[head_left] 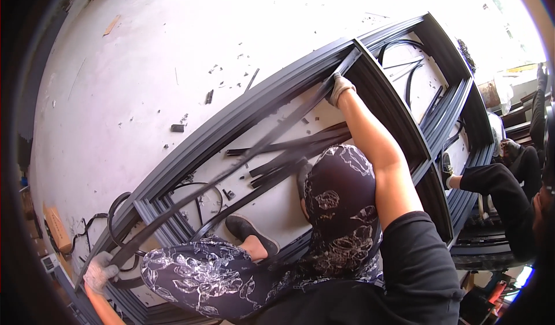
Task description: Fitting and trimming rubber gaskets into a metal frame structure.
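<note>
Now my gloved right hand [340, 88] presses the black rubber strip [254, 151] into the dark metal frame [243, 114] on the floor [162, 53], fingers clamped; left hand [99, 272] grips its other end.

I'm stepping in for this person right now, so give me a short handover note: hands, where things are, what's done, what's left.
Left hand, gloved, grips the lower end of a long black strip. Right hand, gloved, presses its upper end into the corner of the dark metal frame lying on the floor. Done: the top end sits at the corner. Left: the rest of the strip hangs free of the frame. More loose strips lie inside the frame.
</note>
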{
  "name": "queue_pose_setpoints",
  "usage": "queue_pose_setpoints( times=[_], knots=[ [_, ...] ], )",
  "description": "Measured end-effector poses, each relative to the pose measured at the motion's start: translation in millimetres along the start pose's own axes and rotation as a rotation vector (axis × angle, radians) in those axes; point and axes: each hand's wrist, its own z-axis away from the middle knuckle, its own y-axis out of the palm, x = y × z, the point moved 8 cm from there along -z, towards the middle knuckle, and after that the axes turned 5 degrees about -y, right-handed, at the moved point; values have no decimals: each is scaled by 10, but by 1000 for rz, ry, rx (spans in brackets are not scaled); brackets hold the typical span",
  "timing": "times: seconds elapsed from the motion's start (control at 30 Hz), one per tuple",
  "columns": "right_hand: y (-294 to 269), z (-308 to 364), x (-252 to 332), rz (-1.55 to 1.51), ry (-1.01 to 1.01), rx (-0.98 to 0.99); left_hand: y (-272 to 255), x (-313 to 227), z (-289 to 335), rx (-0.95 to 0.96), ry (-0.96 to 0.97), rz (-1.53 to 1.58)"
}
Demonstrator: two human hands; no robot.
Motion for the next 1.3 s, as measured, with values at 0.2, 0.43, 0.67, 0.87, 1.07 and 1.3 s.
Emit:
queue_pose_setpoints(
  times=[0.2, 0.43, 0.67, 0.87, 1.07, 1.3],
  knots=[
    [371, 59, 0, -393, 16, 229, -138, 52, -863, -274, -107, -330],
    [657, 136, -12, -539, -63, 317, -147, 398, -1196, -319, -57, -409],
    [671, -199, 32, -577, 22, 553, 374, 36, -1220, -276, 48, -824],
    [518, -580, 61, -1024, 964, 906, 896, 327, -1252, 29, -230, -217],
    [794, -141, 78, -2667, 1037, -283, 1014, 208, -728, 31, -440, -21],
    [743, -42, 166, -3013, 824, -199, 1137, 121, -660, 274, -270, 48]
  ],
)
